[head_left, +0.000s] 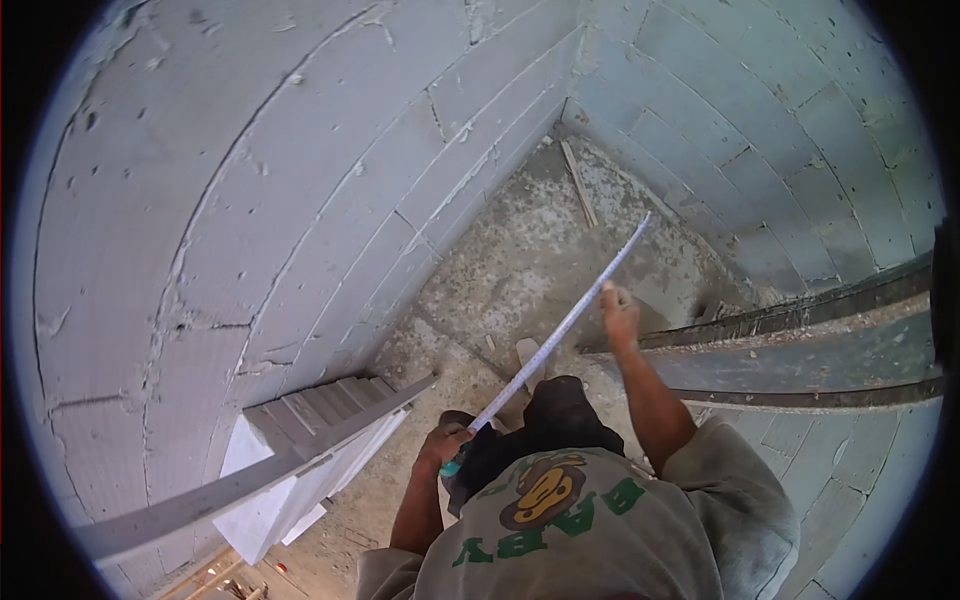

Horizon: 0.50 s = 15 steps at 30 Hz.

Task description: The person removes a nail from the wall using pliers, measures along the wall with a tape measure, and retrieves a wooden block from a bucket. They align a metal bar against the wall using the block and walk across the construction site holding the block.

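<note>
A white tape measure (560, 335) is drawn out diagonally in front of my legs, its blade rising to the upper right. My left hand (447, 445) is closed around its case at the lower end; a bit of teal shows below the fingers. Farther up, my right hand (620, 310) pinches the blade, and a length of it sticks out past the fingers. The blade's free end hangs over the concrete floor (480, 270), touching nothing that I can see.
Grey block walls (300, 180) meet in a corner ahead. At the left, pale blocks (320, 415) stand by the wall, with a long straight bar (230, 490) in front. A thin wooden strip (579, 185) lies near the corner. A long metal beam (800, 350) crosses at right.
</note>
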Each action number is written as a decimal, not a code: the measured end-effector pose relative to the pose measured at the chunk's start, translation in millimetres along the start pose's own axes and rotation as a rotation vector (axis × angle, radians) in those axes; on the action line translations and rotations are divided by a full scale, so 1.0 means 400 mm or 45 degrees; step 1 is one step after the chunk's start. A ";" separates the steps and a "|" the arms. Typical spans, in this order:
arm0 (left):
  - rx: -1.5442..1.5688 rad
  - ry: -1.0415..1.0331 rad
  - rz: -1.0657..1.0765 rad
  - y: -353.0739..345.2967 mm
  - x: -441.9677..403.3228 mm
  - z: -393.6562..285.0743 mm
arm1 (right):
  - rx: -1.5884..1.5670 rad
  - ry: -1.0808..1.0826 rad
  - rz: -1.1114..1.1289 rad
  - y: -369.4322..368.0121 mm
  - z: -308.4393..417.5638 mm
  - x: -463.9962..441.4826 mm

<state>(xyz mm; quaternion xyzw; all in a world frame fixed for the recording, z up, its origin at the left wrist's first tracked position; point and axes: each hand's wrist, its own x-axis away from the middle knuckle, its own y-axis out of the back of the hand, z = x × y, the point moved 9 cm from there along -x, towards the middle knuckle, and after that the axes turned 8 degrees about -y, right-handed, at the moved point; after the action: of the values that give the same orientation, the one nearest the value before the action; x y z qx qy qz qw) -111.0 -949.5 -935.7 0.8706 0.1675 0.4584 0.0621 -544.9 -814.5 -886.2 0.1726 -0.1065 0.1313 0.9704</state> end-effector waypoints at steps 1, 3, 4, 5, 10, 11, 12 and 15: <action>-0.021 -0.006 0.011 -0.010 -0.060 -0.015 | -0.067 -0.109 0.082 -0.045 -0.050 0.036; -0.066 -0.020 0.043 -0.010 -0.169 -0.067 | 0.211 -0.183 0.095 -0.118 -0.196 0.061; -0.084 -0.021 0.055 -0.008 -0.220 -0.089 | 0.169 -0.236 0.095 -0.158 -0.227 0.046; -0.101 -0.044 0.068 0.003 -0.260 -0.120 | 0.124 -0.298 0.096 -0.198 -0.264 0.044; 0.062 0.028 0.201 0.053 -0.536 -0.047 | 0.008 -0.603 0.274 -0.383 -0.374 -0.111; 0.146 0.032 0.226 0.056 -0.595 -0.005 | 0.031 -0.572 0.274 -0.435 -0.419 -0.157; 0.143 0.055 0.208 0.076 -0.640 0.028 | 0.054 -0.541 0.272 -0.482 -0.461 -0.208; 0.116 0.067 0.113 0.171 -0.781 0.160 | 0.795 -0.026 0.193 -0.628 -0.567 -0.492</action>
<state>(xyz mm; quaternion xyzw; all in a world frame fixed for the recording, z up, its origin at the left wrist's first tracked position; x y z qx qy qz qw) -206.2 -1119.5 -1197.0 0.8668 0.1507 0.4754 -0.0023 -620.4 -1002.7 -1221.1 0.4548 -0.0833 0.2278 0.8569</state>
